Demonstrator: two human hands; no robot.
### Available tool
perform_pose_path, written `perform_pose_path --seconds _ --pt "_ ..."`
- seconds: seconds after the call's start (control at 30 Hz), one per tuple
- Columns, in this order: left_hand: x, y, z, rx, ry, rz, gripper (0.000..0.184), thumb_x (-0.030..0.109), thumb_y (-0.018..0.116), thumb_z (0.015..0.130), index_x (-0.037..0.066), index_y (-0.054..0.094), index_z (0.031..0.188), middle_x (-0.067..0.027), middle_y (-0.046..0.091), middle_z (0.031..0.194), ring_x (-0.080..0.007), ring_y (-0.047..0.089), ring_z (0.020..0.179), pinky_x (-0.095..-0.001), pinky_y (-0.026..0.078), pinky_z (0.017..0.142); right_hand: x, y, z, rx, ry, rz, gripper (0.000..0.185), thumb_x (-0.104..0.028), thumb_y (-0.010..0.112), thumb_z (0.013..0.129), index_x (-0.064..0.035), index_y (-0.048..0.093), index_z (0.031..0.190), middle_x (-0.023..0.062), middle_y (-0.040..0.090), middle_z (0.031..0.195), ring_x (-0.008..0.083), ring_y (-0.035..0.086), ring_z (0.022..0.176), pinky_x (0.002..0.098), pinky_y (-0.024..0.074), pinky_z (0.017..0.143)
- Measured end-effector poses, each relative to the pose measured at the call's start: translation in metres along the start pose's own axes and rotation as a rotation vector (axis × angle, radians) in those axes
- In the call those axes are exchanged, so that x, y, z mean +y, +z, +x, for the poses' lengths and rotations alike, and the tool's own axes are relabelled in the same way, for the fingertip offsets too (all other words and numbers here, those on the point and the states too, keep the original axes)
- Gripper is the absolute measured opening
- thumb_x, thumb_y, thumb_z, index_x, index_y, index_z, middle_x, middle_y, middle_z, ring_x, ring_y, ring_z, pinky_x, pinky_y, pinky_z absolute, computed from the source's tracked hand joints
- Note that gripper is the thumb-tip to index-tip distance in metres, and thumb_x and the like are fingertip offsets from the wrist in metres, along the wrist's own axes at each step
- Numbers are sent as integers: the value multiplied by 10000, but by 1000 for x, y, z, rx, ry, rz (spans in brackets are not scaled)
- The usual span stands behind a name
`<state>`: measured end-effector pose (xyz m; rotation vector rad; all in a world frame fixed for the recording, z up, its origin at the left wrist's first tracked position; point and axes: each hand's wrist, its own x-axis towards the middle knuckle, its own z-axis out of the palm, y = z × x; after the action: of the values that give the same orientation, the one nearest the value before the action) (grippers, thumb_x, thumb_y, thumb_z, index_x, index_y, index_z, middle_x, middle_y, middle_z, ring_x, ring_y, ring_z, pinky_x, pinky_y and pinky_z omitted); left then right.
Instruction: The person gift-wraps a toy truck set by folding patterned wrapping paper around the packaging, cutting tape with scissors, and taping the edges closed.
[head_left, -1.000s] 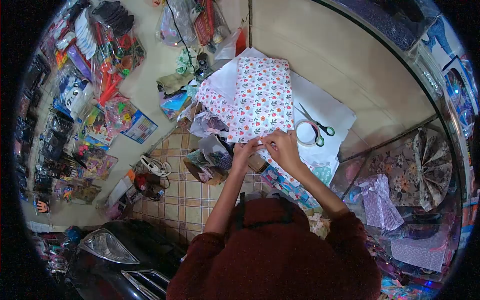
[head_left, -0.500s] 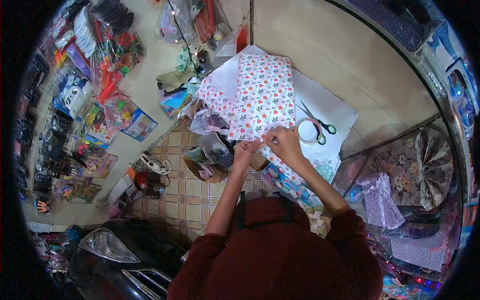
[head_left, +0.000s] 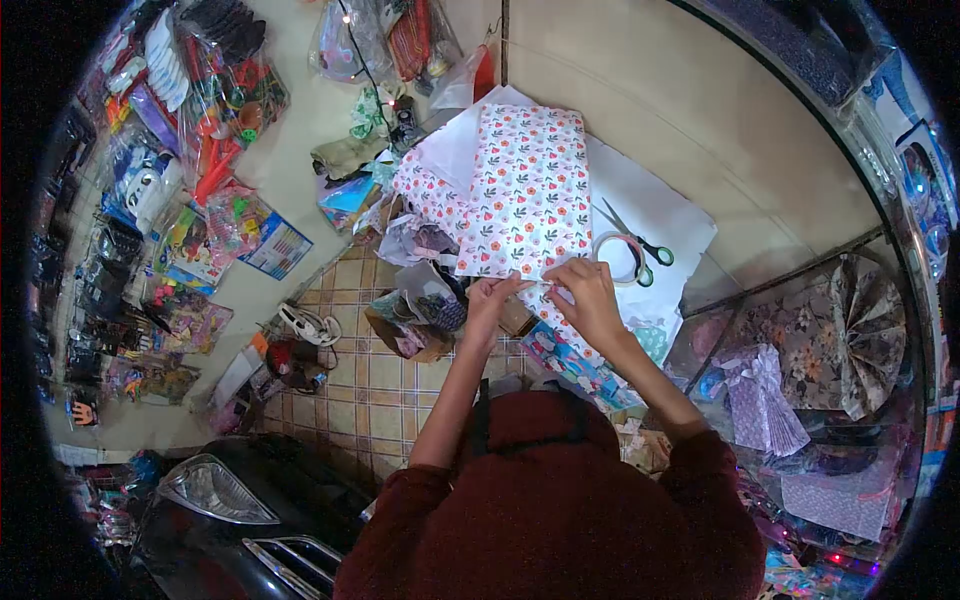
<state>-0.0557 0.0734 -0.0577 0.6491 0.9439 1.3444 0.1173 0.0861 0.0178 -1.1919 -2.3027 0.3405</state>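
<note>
A sheet of white wrapping paper [head_left: 530, 190] with red and orange flowers lies folded in front of me. My left hand [head_left: 490, 302] pinches at its near edge, thumb and fingers closed. My right hand [head_left: 590, 300] is at the same edge a little to the right, fingers bent and pressed together on the paper. A thin pale strip shows between the fingertips; I cannot tell whether it is tape or the paper's fold. Right of the paper lie a roll of tape [head_left: 612, 258] and scissors [head_left: 655, 256] with dark green handles, blades slightly apart.
A larger white sheet [head_left: 675, 215] spreads under the paper. Below stand an open carton [head_left: 430, 345] and a blue patterned packet [head_left: 565, 355]. Pleated lilac paper [head_left: 765, 405] is at the right, packaged goods [head_left: 215, 180] at the left, a black motorbike [head_left: 230, 510] at the lower left.
My hands were close together at the paper's edge; now the right hand has shifted right and slightly down, leaving a gap between the fingertips. The left hand has barely moved.
</note>
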Motion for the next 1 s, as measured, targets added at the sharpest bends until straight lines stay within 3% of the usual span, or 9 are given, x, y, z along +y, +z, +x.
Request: perform_pose_path --seconds 0.13,0.23,0.47,0.57,0.7,1.0 --pt "4 3 -4 18 29 -44 256 211 618 862 -41 625 907 -130 672 880 -160 646 821 -291 456 769 13 -9 -8 31 -80 35 217 -81 667 734 -83 620 946 71 560 931 251 529 940 358 358 813" --pt "16 9 -10 -77 -102 113 333 276 608 869 -43 619 963 -137 672 894 -185 656 847 -287 472 745 22 -12 -10 6 -127 97 226 -65 654 746 -59 606 966 93 556 952 277 526 955 369 385 823" --pt "0 45 -14 -76 -102 207 469 388 629 845 -55 615 999 -134 672 894 -178 662 805 -245 478 695 28 -19 -8 -25 -179 201 249 -31 644 748 -22 581 989 130 548 1032 315 523 1003 384 423 854" --pt "-1 48 -12 -40 -82 121 374 329 656 839 -36 639 918 -118 675 849 -152 664 729 -210 484 608 26 -23 -13 -27 -167 179 253 -26 646 745 -21 579 989 134 543 1067 316 517 1028 379 424 875" --pt "-5 45 -2 -4 -116 109 380 315 674 822 -53 634 905 -126 667 829 -162 665 735 -229 506 647 32 -18 -24 51 -193 129 274 -42 648 748 -31 570 1010 131 544 1094 310 509 1057 374 418 895" --pt "-2 55 -2 38 -89 36 337 246 701 793 -71 631 885 -141 660 820 -203 675 767 -251 521 667 33 -23 -24 -9 -185 59 357 -108 626 779 -47 530 1117 133 538 1092 317 506 1035 402 391 904"
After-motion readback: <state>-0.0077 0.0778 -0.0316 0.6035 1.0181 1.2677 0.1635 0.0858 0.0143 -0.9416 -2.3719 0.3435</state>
